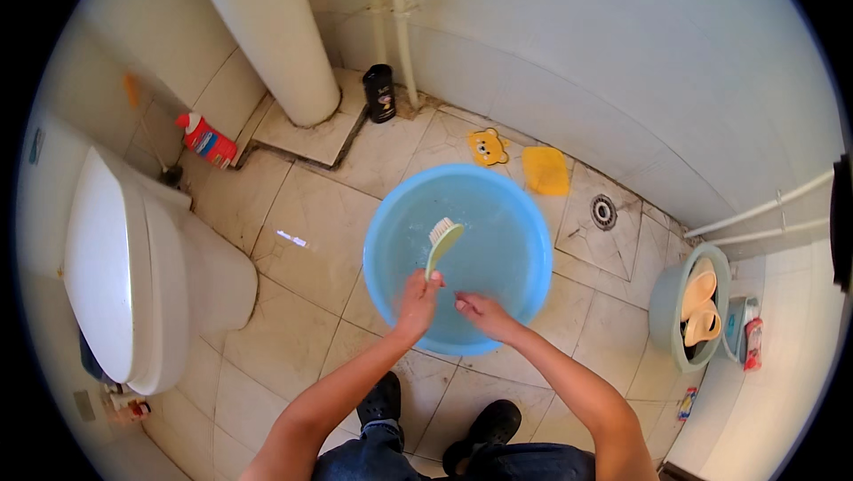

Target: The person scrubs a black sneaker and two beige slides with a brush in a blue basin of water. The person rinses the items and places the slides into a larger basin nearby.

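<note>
My left hand (416, 306) grips the handle of a light green scrub brush (442, 245) with pale bristles. The brush is tilted up over a large light blue plastic basin (375, 261), its bristles facing away to the upper left. Bluish, cloudy water (493, 241) with a few bubbles fills much of the basin. Over the near right part of the water is my right hand (485, 316), its fingers curled towards the left hand. I see nothing in it, but its palm is hidden.
A white toilet (166, 268) stands left. Behind the basin lie a yellow bear-shaped pad (488, 147) and a yellow cloth (546, 170), near a floor drain (603, 212). Right is a tub (666, 311) holding peach slippers (700, 294). Bottles (380, 94) stand by the pipe (280, 34).
</note>
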{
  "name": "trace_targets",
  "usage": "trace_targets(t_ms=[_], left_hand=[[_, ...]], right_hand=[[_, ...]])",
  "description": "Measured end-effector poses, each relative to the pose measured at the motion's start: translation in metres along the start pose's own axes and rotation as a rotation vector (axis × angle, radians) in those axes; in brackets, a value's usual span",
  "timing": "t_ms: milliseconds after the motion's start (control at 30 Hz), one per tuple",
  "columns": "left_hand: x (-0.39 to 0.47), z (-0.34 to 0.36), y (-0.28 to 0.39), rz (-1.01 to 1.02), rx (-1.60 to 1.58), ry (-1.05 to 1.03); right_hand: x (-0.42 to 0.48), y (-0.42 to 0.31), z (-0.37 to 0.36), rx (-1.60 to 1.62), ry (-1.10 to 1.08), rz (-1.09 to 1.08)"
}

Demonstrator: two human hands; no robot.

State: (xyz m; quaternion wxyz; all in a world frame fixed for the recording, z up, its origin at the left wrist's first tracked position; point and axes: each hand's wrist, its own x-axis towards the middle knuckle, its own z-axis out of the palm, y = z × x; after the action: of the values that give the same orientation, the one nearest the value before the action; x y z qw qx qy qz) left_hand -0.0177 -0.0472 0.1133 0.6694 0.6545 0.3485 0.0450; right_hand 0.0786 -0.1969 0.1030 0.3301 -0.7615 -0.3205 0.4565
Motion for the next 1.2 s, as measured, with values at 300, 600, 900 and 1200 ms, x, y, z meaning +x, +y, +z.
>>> trace_targets(t_ms=[300, 600, 900, 1200], left_hand=[[0.013, 0.025, -0.006, 0.437, 0.498, -0.059], [0.018, -0.104, -0.046, -0.198, 0.146, -0.032], [-0.007, -0.077, -0.015, -0.289, 0.144, -0.111], [-0.007, -0.063, 0.046, -0.208, 0.185, -0.197]], right_hand=[[-0.064, 0.006, -0.012, 0.176, 0.271, 0.139], [-0.071, 0.106, -0.002, 0.469, 0.726, 0.226], [-0.079, 0.128, 0.005, 0.454, 0.886, 0.185], [-0.129, 0.069, -0.016, 0.845, 0.812, 0.324]])
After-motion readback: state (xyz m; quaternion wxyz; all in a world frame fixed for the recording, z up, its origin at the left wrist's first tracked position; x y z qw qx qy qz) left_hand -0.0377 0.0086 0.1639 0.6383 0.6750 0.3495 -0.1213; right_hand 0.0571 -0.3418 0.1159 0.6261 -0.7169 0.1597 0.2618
